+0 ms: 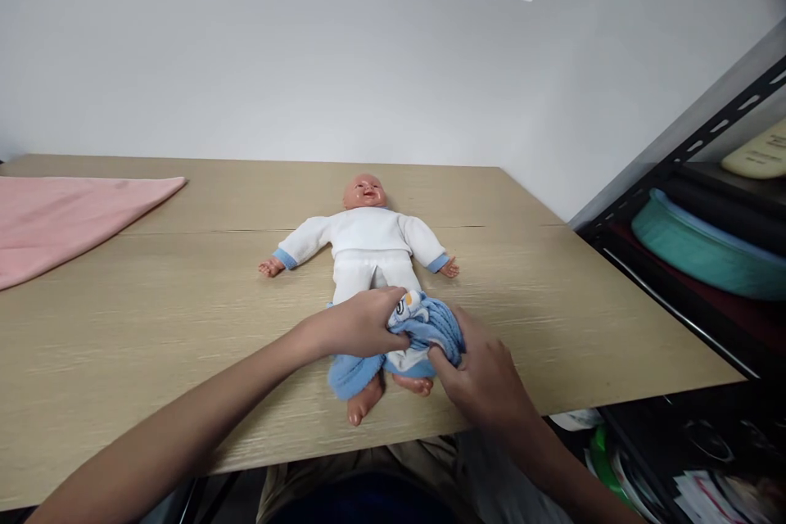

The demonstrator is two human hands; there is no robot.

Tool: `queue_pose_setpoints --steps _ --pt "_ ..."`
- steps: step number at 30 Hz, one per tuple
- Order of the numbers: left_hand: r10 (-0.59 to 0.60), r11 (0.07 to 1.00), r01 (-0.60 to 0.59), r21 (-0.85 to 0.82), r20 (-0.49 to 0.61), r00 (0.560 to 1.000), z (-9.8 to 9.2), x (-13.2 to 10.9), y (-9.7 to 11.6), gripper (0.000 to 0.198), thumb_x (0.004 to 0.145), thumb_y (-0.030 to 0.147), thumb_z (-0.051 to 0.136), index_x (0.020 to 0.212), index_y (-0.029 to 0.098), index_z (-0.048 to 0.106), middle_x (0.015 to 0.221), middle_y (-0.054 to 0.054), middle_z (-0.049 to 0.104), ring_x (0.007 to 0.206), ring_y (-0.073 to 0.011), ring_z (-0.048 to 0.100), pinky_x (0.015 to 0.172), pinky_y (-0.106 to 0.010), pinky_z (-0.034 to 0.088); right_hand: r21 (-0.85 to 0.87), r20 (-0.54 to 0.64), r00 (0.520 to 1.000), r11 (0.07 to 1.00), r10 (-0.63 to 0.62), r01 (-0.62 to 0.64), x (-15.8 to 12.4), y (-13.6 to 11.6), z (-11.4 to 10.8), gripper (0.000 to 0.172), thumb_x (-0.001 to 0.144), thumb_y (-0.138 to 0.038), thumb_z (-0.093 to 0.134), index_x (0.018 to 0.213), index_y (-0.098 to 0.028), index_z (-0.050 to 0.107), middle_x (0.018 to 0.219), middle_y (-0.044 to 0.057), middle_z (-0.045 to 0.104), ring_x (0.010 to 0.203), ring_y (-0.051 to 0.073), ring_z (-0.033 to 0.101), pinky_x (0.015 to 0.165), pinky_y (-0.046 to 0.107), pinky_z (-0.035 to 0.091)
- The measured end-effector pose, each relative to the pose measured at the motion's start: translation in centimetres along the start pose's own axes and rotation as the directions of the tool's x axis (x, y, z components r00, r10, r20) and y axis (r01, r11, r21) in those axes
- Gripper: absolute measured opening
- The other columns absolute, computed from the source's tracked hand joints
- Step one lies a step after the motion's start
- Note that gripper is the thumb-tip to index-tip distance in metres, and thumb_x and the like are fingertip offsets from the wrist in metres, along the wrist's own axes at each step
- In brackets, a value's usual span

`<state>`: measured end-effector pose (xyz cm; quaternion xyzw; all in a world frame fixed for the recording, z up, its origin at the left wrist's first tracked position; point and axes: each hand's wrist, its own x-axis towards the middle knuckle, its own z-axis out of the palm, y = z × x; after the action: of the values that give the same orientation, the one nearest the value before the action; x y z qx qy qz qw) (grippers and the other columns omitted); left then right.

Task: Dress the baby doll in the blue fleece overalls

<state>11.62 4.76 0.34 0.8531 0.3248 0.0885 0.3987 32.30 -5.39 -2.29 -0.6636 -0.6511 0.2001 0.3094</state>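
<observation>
A baby doll [373, 231] lies on its back on the table, arms spread, in a white top and white trousers with blue cuffs. Over its lower legs, my left hand [368, 319] and my right hand [482, 360] grip a bunched blue sock [439, 327] with a cartoon face from either side. Thumbs and fingers of both hands are closed on the gathered fabric. Just below the sock, the doll's bare feet [365, 401] stick out of the trouser cuffs. My left hand partly covers one trouser leg.
A pink cloth [67, 217] lies at the left of the wooden table [202, 311]. To the right stands a black metal shelf [675, 327] holding a teal fabric item [706, 250]. A white wall [307, 65] rises behind the table.
</observation>
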Motion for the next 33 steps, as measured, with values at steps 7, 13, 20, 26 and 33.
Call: queue_pose_setpoints --steps 7,13,20,26,33 --pt "-0.072 0.970 0.068 0.235 0.012 0.997 1.1 -0.3 1.1 0.027 0.088 0.030 0.070 0.113 0.022 0.062 0.094 -0.007 0.077 0.089 -0.0315 0.075 0.067 -0.034 0.041 0.070 0.200 0.977 0.993 0.078 -0.094 -1.8 -0.8 -1.1 0.028 0.089 -0.035 0.057 0.113 -0.026 0.067 0.100 0.007 0.078 0.090 0.031 0.071 0.081 0.041 0.049" --pt "-0.109 0.906 0.071 0.416 0.069 0.992 1.7 -0.6 1.3 0.031 0.091 0.034 0.071 0.115 0.019 0.058 0.106 -0.014 0.079 0.098 -0.0375 0.077 0.068 -0.038 0.045 -0.147 0.105 0.983 0.980 0.154 -0.138 -3.8 0.5 0.6 0.038 0.087 -0.042 0.059 0.118 -0.024 0.071 0.097 0.012 0.079 0.091 0.038 0.073 0.079 0.045 0.049" --pt "-0.099 0.936 0.049 0.348 0.128 0.987 2.1 -0.3 0.3 0.046 0.080 0.029 0.078 0.116 0.020 0.052 0.112 -0.014 0.075 0.102 -0.0367 0.074 0.081 -0.041 0.052 0.084 0.158 0.972 0.978 0.175 -0.190 -4.9 2.6 2.4 0.042 0.081 -0.032 0.058 0.122 -0.025 0.065 0.110 0.009 0.078 0.101 0.035 0.075 0.089 0.047 0.056" --pt "-0.044 0.988 0.047 -0.146 0.026 0.999 1.7 0.4 -0.8 0.056 0.071 0.022 0.079 0.120 0.021 0.051 0.112 -0.005 0.069 0.101 -0.0277 0.068 0.083 -0.036 0.052 0.454 0.077 0.978 0.867 0.192 -0.206 -4.0 5.5 3.1 0.048 0.088 -0.039 0.070 0.131 -0.022 0.062 0.129 0.012 0.077 0.123 0.033 0.071 0.107 0.047 0.055" --pt "0.088 0.985 -0.077 -0.155 0.067 0.994 0.3 0.7 -0.8 0.035 0.079 0.022 0.076 0.111 0.020 0.062 0.105 -0.001 0.067 0.097 -0.0236 0.065 0.083 -0.033 0.049 0.513 0.015 1.000 0.858 -0.005 -0.003 -2.7 5.9 2.5 0.035 0.093 -0.038 0.077 0.121 -0.024 0.061 0.110 0.007 0.074 0.105 0.026 0.071 0.092 0.036 0.059"
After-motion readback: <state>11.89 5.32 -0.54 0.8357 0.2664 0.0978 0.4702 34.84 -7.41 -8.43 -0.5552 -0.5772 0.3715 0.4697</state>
